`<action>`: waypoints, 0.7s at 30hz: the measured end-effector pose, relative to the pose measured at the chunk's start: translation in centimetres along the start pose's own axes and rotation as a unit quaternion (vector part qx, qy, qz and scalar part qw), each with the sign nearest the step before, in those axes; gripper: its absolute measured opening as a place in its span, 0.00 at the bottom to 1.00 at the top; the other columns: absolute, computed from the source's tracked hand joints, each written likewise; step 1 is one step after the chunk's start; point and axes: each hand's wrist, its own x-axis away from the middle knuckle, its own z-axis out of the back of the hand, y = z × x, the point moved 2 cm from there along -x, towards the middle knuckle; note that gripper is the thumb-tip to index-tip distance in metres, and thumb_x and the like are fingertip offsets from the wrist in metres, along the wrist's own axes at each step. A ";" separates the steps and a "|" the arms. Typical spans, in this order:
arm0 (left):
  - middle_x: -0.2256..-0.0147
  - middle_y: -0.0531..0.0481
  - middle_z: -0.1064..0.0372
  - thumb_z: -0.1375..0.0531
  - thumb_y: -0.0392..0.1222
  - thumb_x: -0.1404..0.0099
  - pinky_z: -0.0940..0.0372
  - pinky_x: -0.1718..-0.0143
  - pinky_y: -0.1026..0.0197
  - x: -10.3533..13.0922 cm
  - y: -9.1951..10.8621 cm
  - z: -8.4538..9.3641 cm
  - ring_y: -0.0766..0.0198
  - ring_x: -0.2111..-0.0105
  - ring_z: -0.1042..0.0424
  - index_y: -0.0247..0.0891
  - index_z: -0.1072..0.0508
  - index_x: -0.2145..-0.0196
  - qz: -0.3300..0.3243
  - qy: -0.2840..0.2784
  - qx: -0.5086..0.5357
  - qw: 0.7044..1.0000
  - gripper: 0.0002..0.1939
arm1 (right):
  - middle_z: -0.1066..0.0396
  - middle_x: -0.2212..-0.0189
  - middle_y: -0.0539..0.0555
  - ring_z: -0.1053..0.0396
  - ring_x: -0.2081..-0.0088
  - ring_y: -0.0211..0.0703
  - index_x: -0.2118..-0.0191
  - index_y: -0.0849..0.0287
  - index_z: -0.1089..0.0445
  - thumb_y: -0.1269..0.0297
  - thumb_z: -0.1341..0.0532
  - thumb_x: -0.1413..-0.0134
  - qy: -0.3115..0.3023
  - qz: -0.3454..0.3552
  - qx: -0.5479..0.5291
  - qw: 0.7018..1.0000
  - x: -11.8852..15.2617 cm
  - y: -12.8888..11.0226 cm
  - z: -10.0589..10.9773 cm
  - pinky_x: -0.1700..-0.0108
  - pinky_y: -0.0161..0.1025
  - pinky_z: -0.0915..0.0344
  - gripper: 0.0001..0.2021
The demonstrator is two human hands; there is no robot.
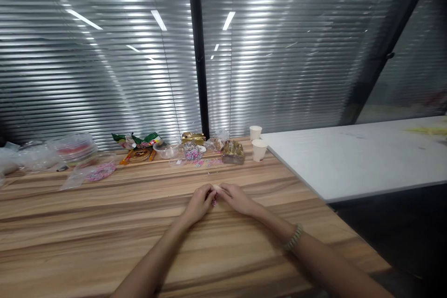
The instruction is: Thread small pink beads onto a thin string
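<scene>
My left hand (200,201) and my right hand (238,198) meet over the middle of the wooden table, fingertips pinched together. A small pale piece shows between the fingertips, and small pink and dark bits (214,203) show just below the left fingers. What exactly the fingers grip is too small and blurred to name. Beyond the hands, loose pink, white and blue bits (213,162) lie on the table beside a clear container of similar bits (192,152).
Along the back stand two paper cups (259,150), a gold-brown package (233,152), a clear bowl (166,150) and green snack bags (146,140). Stacked clear lids (78,146) and plastic bags (35,157) sit at left. A white table (363,158) adjoins at right; window blinds rise behind.
</scene>
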 end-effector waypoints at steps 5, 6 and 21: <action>0.78 0.51 0.34 0.52 0.38 0.39 0.43 0.71 0.64 0.0 0.1 0.0 0.64 0.74 0.36 0.37 0.36 0.76 -0.004 0.002 -0.003 1.000 0.11 | 0.31 0.71 0.54 0.35 0.69 0.41 0.69 0.61 0.35 0.60 0.54 0.40 0.000 -0.005 0.001 1.000 0.0 0.0 0.0 0.67 0.34 0.42 0.15; 0.78 0.51 0.34 0.52 0.38 0.39 0.43 0.71 0.64 0.0 0.0 0.0 0.64 0.74 0.36 0.37 0.36 0.76 -0.003 0.001 -0.002 1.000 0.11 | 0.31 0.71 0.54 0.35 0.69 0.41 0.69 0.61 0.35 0.60 0.54 0.40 0.000 -0.006 0.001 1.000 0.0 0.0 0.0 0.67 0.34 0.42 0.15; 0.77 0.51 0.34 0.52 0.38 0.38 0.43 0.71 0.65 0.0 0.0 0.0 0.64 0.74 0.36 0.36 0.36 0.76 -0.002 0.001 -0.010 1.000 0.11 | 0.31 0.72 0.54 0.35 0.70 0.40 0.70 0.61 0.36 0.61 0.54 0.40 0.002 0.003 0.006 1.000 0.0 0.0 0.0 0.68 0.34 0.43 0.15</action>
